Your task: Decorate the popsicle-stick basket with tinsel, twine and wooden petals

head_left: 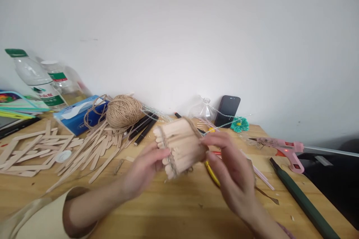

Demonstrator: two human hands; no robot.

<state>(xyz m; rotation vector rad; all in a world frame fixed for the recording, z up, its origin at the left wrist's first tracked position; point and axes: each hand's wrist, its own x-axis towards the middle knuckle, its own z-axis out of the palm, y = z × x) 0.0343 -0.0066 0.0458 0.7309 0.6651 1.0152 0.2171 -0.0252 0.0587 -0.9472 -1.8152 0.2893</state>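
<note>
A small container made of wooden craft sticks (183,140) is held up above the table, tilted on its side. Brown twine runs round it near both ends. My left hand (146,166) grips its left end, thumb on the near sticks. At the other end, my right hand (231,170) pinches the edge near the twine with thumb and fingertips. Behind the right hand lies a tool with yellow handles (212,174), partly hidden. The inside of the container does not show.
Loose craft sticks (95,157), a twine ball (123,111), a blue tissue box (75,117) and bottles (36,78) crowd the left. Rightward are a phone (227,110), a green flower (239,124), a pink glue gun (283,148) and a dark green tool (303,198).
</note>
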